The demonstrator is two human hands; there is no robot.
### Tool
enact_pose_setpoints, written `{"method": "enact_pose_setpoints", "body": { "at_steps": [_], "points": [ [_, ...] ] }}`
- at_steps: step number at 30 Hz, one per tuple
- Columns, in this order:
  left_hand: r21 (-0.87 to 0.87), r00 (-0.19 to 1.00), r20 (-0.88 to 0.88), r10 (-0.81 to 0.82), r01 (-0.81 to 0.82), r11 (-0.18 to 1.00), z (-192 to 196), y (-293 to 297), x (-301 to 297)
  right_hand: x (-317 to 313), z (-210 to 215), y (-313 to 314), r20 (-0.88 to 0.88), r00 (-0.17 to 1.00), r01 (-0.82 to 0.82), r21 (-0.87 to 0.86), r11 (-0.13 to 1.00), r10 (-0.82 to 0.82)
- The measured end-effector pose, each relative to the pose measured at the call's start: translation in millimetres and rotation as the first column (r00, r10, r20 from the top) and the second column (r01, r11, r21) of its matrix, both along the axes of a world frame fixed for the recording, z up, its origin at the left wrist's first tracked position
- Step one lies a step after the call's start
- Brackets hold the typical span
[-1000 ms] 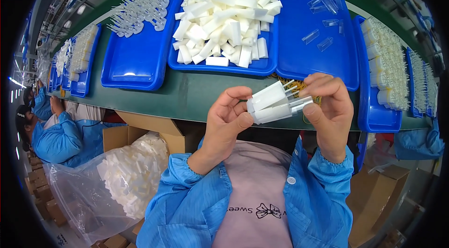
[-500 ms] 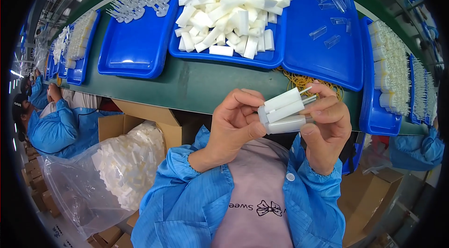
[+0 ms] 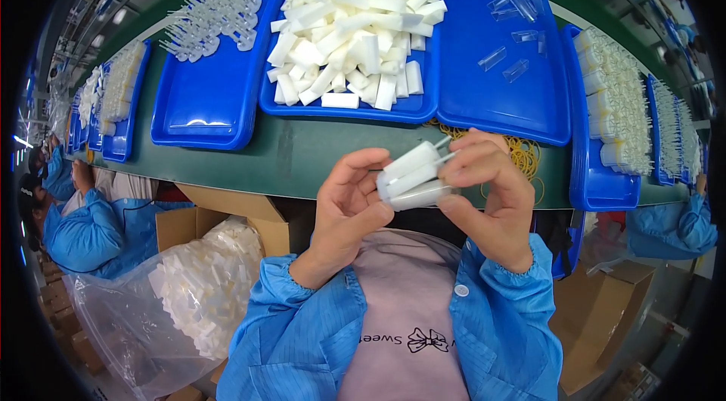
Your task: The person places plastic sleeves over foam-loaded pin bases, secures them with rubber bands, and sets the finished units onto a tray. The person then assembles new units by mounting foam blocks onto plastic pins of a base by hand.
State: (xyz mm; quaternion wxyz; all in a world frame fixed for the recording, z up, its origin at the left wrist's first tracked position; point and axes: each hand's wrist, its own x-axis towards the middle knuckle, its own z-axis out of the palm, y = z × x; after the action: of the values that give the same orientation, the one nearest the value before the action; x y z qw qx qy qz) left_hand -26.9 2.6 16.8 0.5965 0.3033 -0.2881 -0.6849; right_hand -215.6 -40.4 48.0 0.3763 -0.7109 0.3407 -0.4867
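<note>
A small bundle of white foam-like cylinders (image 3: pixel 412 166) with thin pale rods is held up between my hands, over the near edge of the bench. Its translucent base end points at my left hand (image 3: pixel 348 200), whose thumb and fingers close around that end. At the rod end, my right hand (image 3: pixel 488 189) grips with its thumb below and fingers above. A clear sleeve (image 3: pixel 423 194) with a white piece inside forms the lower side of the bundle. My right fingers partly cover the rod tips. Yellow rubber bands (image 3: pixel 527 166) lie on the bench beyond my right hand.
A blue tray (image 3: pixel 355 111) heaped with white foam pieces (image 3: pixel 340 30) stands ahead. The left tray (image 3: pixel 200 110) holds clear stemmed parts (image 3: pixel 215 19); the right one (image 3: pixel 503 102) holds clear sleeves (image 3: pixel 516 70). Farther right are finished-looking bundles (image 3: pixel 609 98). A bag of white pieces (image 3: pixel 208 280) sits lower left; co-workers flank the bench.
Both hands and the bundle have shifted left and slightly down in the picture; the trays shift left too, so the view itself has turned. Both hands keep their hold, with the right fingers nearer the cylinders.
</note>
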Motion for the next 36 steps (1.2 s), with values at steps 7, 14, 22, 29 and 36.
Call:
{"method": "enact_pose_setpoints", "body": {
  "at_steps": [7,14,22,29,36],
  "points": [
    [-0.045,0.987,0.094,0.127,-0.123,0.991,-4.6,-5.0,4.9,-39.1,13.5,-68.1,-0.183,0.949,0.269,0.055,0.962,-0.255],
    [0.004,0.982,0.085,0.169,-0.17,0.985,-2.7,-6.6,1.5,-86.1,-48.9,-121.5,-0.753,0.475,0.275,-0.364,0.89,-0.455],
    [0.008,0.98,0.124,0.155,-0.157,0.988,-3.5,-7.5,5.1,-83.3,-34.6,-111.6,-0.249,0.902,0.366,0.006,0.931,-0.353],
    [-0.086,0.962,0.217,0.167,-0.152,0.985,-4.2,-6.6,-0.3,-57.8,-6.7,-84.0,0.562,0.792,-0.162,0.572,0.804,-0.24],
    [-0.361,0.817,0.514,0.261,-0.07,0.93,-5.3,-2.1,0.3,-11.7,25.1,-36.7,0.238,0.97,-0.043,0.348,0.936,-0.044]
  ]
}}
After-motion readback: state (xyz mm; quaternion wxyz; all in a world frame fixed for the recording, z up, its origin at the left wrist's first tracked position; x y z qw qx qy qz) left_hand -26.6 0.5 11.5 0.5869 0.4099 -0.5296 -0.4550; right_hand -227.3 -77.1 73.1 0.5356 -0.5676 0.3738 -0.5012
